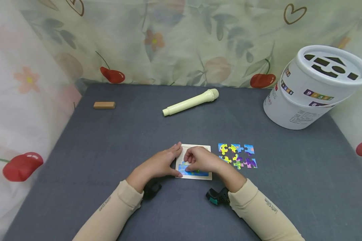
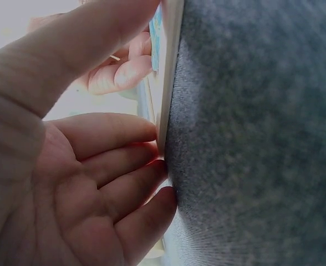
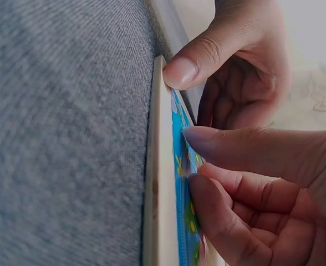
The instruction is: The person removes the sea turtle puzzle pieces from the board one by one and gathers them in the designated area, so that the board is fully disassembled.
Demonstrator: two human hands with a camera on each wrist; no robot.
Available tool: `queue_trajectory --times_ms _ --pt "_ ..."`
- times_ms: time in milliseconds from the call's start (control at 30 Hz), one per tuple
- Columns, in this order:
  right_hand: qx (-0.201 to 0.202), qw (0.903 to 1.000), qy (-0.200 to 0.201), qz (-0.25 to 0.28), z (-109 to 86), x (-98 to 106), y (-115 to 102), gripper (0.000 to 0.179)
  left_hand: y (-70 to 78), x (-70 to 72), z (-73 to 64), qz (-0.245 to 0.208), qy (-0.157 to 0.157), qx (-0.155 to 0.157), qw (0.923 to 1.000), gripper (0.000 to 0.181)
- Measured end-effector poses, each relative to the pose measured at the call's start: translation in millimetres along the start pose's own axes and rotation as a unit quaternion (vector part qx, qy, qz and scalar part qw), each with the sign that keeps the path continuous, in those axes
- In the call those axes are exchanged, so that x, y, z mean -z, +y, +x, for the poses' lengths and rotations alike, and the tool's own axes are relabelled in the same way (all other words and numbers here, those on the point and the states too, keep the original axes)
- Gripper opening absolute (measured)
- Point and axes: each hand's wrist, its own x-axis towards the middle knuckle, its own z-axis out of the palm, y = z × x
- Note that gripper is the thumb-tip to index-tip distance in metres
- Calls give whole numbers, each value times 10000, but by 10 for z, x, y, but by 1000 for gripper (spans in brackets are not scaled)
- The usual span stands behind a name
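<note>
A small jigsaw tray (image 1: pixel 209 167) with a pale rim lies flat on the dark table. Blue pieces (image 1: pixel 199 173) fill its near part. My left hand (image 1: pixel 161 162) rests along the tray's left side, its thumb on the near corner and its rather straight fingers touching the edge. Over the tray, my right hand (image 1: pixel 203 159) pinches a blue puzzle piece (image 3: pixel 189 152) between thumb and forefinger. That piece sits low against the assembled ones, mostly covered by the fingertips. Just right of the tray lie several loose puzzle pieces (image 1: pixel 249 149), yellow, blue and purple.
A pale yellow microphone-shaped object (image 1: pixel 190 103) lies farther back on the table (image 1: pixel 132 134). At the back left is a small wooden block (image 1: pixel 104 105). A white bucket (image 1: pixel 298 108), its lid cut with shaped slots, stands at the back right. Patterned curtains (image 1: pixel 181 50) surround the table.
</note>
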Motion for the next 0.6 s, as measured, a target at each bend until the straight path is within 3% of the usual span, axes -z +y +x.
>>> queue_trajectory --times_ms 600 --pt "49 9993 -142 348 -18 15 30 19 8 -5 4 7 24 37 10000 89"
